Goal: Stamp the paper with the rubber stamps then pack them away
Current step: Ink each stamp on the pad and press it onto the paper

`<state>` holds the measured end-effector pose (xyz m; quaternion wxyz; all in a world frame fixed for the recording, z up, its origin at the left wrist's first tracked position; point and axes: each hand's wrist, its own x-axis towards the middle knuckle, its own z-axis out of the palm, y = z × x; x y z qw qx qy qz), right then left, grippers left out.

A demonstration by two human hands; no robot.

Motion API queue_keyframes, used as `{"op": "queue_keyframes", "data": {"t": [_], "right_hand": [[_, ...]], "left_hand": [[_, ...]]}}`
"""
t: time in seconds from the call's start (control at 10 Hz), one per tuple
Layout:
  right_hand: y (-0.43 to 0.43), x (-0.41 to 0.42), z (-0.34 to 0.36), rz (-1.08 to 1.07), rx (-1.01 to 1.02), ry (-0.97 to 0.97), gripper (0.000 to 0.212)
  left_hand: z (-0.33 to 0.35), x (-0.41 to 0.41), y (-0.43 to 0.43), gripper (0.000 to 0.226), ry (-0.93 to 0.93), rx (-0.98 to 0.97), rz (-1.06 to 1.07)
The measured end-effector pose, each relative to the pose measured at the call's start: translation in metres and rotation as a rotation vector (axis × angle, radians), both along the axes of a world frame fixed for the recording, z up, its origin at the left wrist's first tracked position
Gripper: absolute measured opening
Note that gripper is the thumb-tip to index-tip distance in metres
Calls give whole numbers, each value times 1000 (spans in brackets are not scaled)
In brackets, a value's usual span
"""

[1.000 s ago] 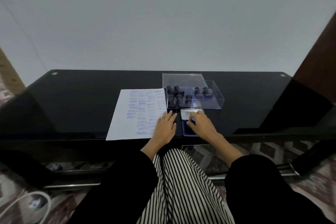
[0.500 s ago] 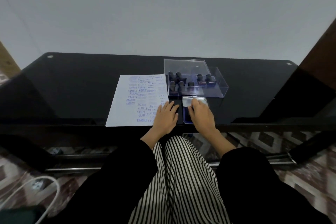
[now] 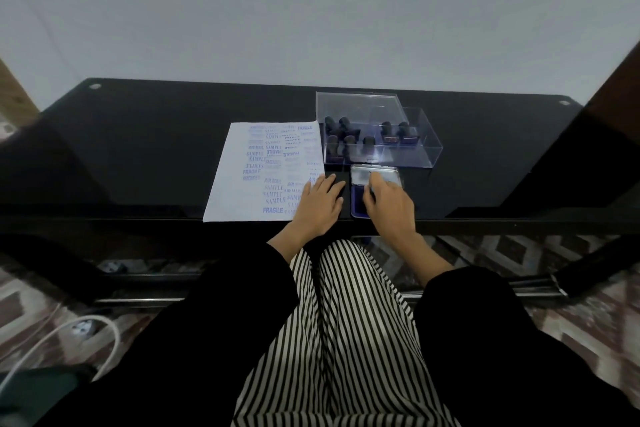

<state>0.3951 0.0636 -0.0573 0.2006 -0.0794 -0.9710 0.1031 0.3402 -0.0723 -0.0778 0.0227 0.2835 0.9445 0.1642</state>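
Now the left hand [image 3: 320,206] lies flat and open on the paper [image 3: 266,170]. Over the ink pad [image 3: 375,185], the right hand [image 3: 389,206] curls; its grip I cannot tell. Stamps [image 3: 346,139] stand in the clear box [image 3: 420,146] behind.

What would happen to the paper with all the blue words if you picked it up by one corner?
The paper is one thin sheet lying flat on the glossy black table, so it would probably droop and bend. It likely weighs almost nothing. A push might slide it easily, though the left hand resting on its corner pins it.
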Motion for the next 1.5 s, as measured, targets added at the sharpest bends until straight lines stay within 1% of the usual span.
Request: {"op": "queue_keyframes", "data": {"t": [0.2,0.6,0.7,0.9,1.0,1.1,1.2,1.3,1.4,1.5], "right_hand": [[4,-15,13,14,-43,-79,17],[-1,1,-2,18,-31,4,15],[0,0,-1,24,-33,-3,13],[5,-11,10,52,-64,-79,15],[6,-13,13,63,-79,-82,13],[4,-8,7,54,-78,-45,11],[1,0,-3,47,-61,10,15],[1,1,-5,44,-54,12,12],[2,-3,-1,49,-48,-6,17],[6,-8,5,68,-62,-54,16]], "left_hand": [[0,0,0,47,-10,10,-5],[1,0,1,47,-17,17,2],[0,-1,0,47,-16,15,-1],[0,0,0,47,-17,15,0],[0,-1,0,47,-8,15,-4],[-1,-1,0,47,-10,17,-4],[-1,-1,0,47,-6,21,-3],[-1,-1,0,47,-11,25,-4],[-1,-1,0,47,-12,20,-2],[-1,-1,0,47,-7,12,-4]]}}
